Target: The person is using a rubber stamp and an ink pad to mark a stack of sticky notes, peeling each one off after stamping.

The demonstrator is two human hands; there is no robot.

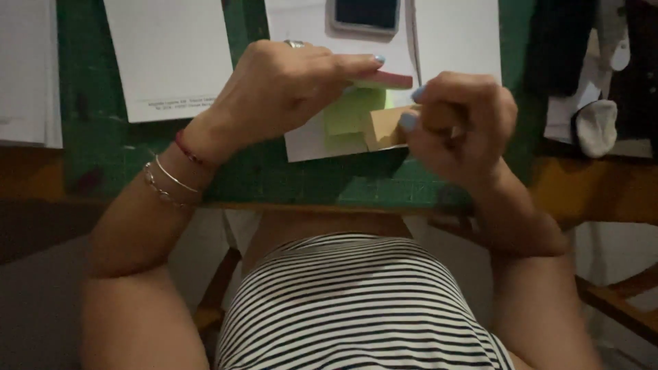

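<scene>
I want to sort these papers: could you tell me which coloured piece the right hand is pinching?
The tan piece, pinched by the right hand; the green piece lies beside it, unpinched.

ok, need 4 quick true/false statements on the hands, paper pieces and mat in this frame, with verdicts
1. The left hand holds a pink-edged piece. True.
2. The right hand holds scissors. False: its fingers pinch a tan paper piece.
3. The green paper lies flat on the floor. False: it is held between the hands above the green mat.
4. White sheets lie on the mat. True.
</scene>
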